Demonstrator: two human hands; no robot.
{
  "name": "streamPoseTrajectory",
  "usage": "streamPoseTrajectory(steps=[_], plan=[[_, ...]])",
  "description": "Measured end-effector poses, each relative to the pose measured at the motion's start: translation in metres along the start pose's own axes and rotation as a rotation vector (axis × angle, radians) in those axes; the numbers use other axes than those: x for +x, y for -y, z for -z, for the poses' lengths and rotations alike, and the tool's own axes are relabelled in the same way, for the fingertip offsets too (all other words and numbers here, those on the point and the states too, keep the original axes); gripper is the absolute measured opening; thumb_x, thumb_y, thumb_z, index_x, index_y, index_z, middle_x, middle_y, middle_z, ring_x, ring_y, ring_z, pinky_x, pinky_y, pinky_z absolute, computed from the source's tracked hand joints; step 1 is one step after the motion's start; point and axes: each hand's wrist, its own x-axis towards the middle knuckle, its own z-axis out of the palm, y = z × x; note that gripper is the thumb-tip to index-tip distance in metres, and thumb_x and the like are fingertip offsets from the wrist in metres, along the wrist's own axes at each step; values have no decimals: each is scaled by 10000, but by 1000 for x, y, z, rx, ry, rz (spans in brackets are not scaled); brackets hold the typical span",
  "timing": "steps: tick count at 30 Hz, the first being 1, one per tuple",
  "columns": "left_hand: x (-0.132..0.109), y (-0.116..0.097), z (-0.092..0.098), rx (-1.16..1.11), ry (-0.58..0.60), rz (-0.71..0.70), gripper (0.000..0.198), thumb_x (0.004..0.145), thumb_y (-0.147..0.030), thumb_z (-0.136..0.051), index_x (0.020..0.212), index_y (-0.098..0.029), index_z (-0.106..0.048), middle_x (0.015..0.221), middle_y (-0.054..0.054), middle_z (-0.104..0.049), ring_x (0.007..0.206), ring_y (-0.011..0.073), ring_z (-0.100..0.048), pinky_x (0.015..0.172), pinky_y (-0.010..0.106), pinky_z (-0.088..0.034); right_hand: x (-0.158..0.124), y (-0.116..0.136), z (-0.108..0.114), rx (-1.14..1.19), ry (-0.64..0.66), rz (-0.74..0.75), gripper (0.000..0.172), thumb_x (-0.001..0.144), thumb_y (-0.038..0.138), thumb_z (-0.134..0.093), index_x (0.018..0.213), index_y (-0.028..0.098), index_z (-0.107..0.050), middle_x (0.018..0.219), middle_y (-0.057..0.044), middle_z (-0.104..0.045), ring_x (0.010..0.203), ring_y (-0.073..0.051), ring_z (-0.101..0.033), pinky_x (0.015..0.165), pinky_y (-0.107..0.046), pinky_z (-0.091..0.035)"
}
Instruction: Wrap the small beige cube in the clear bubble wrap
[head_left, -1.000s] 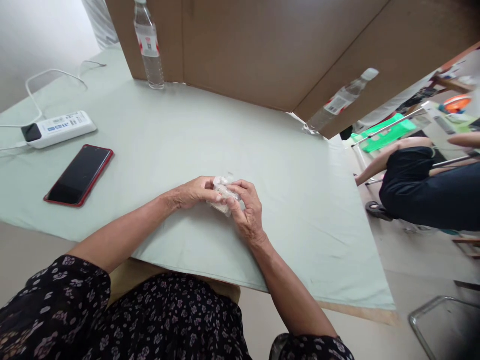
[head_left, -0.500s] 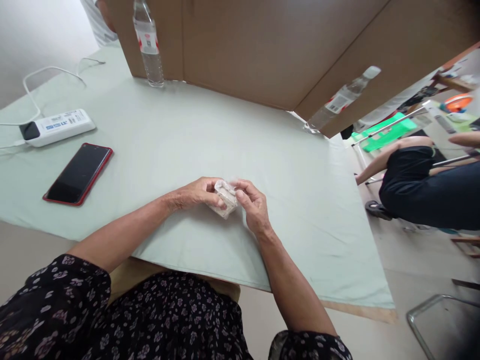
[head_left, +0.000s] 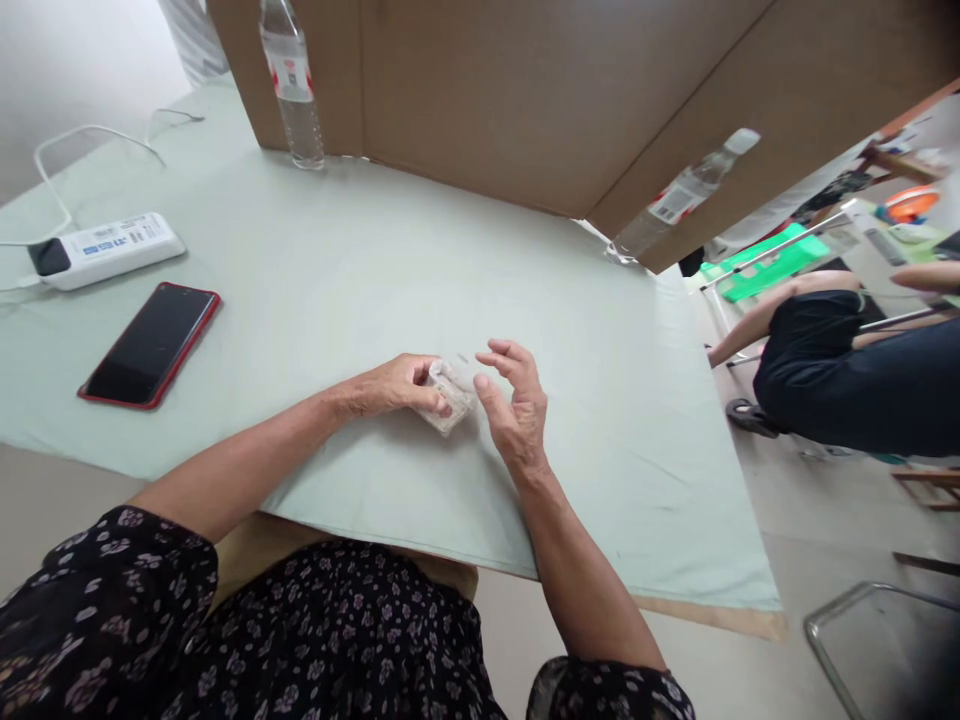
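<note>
The left hand (head_left: 390, 385) pinches a small clear packet (head_left: 450, 390); the right hand (head_left: 517, 410) is open just beside it, fingers spread.

A small plastic packet (head_left: 452, 393), clear and crinkled with pale beige contents showing through, is resting tilted on the pale green tablecloth (head_left: 337, 260), near its front edge. The left hand (head_left: 390, 384) is pinching the packet's left side between thumb and fingers, while the right hand (head_left: 516, 405) is hovering, fingers spread, just beside its right edge.
</note>
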Motion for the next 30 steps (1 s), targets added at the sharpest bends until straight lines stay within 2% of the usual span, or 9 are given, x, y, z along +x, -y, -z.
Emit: streamPoseTrajectory(steps=[3,6,10,16,18,22,24,28,30], plan=[[-2,-5,-3,222,45,-15,233,710,-270,-718,906,-182,-627,821,-16,-614,743,144,-558,668,260,-410,0,6,-1,-100,129,111,266,922,352,-617,1168,304,-709,1455,-74,-569,1382,-307,-497,1164,-553,-379],[-3,-7,-7,343,60,-38,198,726,-261,-680,904,-191,-627,798,-22,-578,709,134,-510,623,259,-355,0,7,-3,-156,242,151,204,926,317,-587,1058,309,-743,1467,-46,-568,1428,-312,-457,1179,-564,-354],[-3,-4,-7,344,16,0,256,705,-310,-735,881,-191,-592,767,-33,-528,686,130,-475,598,260,-341,0,5,-1,-186,231,170,164,943,324,-574,946,277,-731,1449,-58,-590,1412,-303,-478,1158,-549,-373],[-2,2,-2,269,5,-46,282,775,-404,-736,850,-190,-568,753,-28,-551,679,127,-501,614,256,-358,-3,12,1,-225,237,224,211,968,419,-559,992,303,-733,1457,-39,-591,1420,-316,-472,1162,-550,-359],[-2,1,-2,211,-4,-36,300,749,-393,-761,848,-187,-566,751,-31,-557,683,127,-523,631,254,-381,-4,15,3,-209,186,234,211,965,422,-565,936,294,-730,1413,-48,-622,1389,-324,-500,1154,-562,-367],[-1,-1,-2,-24,-30,21,355,659,-276,-780,956,-170,-617,882,4,-667,816,161,-630,766,282,-479,-3,12,10,-91,-47,148,192,974,382,-564,891,261,-688,1311,-90,-667,1232,-294,-617,1073,-539,-465],[0,-2,-1,-96,-37,38,387,630,-253,-781,975,-161,-632,906,17,-693,839,171,-649,780,286,-495,0,6,13,-19,-72,81,141,951,373,-601,955,256,-680,1284,-101,-675,1191,-276,-643,1014,-499,-516],[-2,-2,0,-127,5,50,403,623,-258,-800,979,-158,-638,882,8,-697,813,163,-651,762,273,-498,4,-7,13,102,127,-56,273,867,382,-692,1111,259,-676,1339,-103,-653,1041,-226,-697,865,-404,-572],[-3,-2,0,-105,40,53,403,629,-270,-806,979,-161,-639,874,0,-688,805,164,-649,763,277,-497,5,-10,11,163,215,-109,341,856,395,-700,1170,264,-674,1346,-97,-654,968,-196,-706,855,-386,-573]])
